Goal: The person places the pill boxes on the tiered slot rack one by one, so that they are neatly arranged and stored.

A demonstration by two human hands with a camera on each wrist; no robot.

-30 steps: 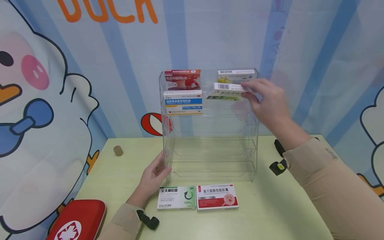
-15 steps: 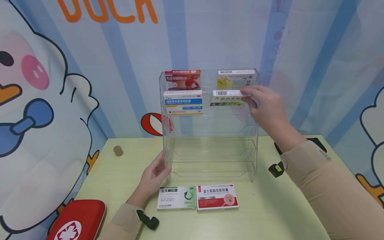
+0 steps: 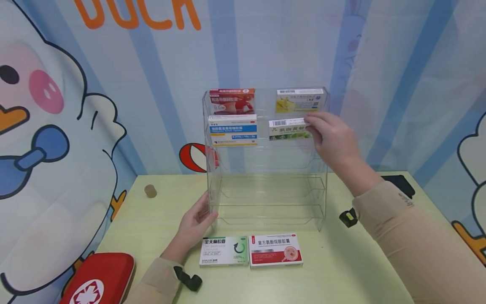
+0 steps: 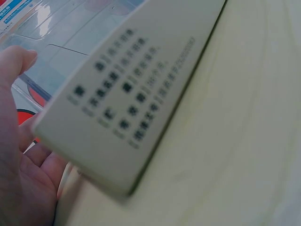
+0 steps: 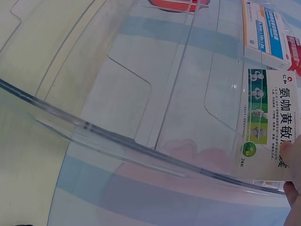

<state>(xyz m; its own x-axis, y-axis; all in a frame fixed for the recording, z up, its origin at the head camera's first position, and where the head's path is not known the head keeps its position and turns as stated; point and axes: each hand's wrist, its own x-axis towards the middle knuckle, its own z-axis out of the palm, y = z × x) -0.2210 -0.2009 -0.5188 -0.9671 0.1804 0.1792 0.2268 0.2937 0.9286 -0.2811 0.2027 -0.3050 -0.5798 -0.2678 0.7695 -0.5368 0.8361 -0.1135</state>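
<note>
A clear acrylic display rack (image 3: 265, 190) with stepped tiers stands on the table. My left hand (image 3: 195, 223) holds its left side panel near the bottom, thumb in front and fingers round the edge. Up at the second tier's right side, my right hand (image 3: 336, 141) pinches the right end of a white-and-green medicine box (image 3: 286, 130), whose front faces outward in the right wrist view. To its left sits a blue-and-white medicine box (image 3: 233, 131). The top tier bears a red medicine box (image 3: 232, 102) and a yellow-and-white medicine box (image 3: 298, 102).
In front of the rack lie a white-and-green capsule box (image 3: 224, 251) and a red-and-white capsule box (image 3: 276, 250). A red case (image 3: 100, 278) with a white emblem is at front left. A small brown cylinder (image 3: 150, 191) stands at back left, a black object (image 3: 398, 185) back right.
My right hand has lowered the white-and-green box from above the second tier, and it has tilted more upright against the rack. My left hand has stayed on the side panel.
</note>
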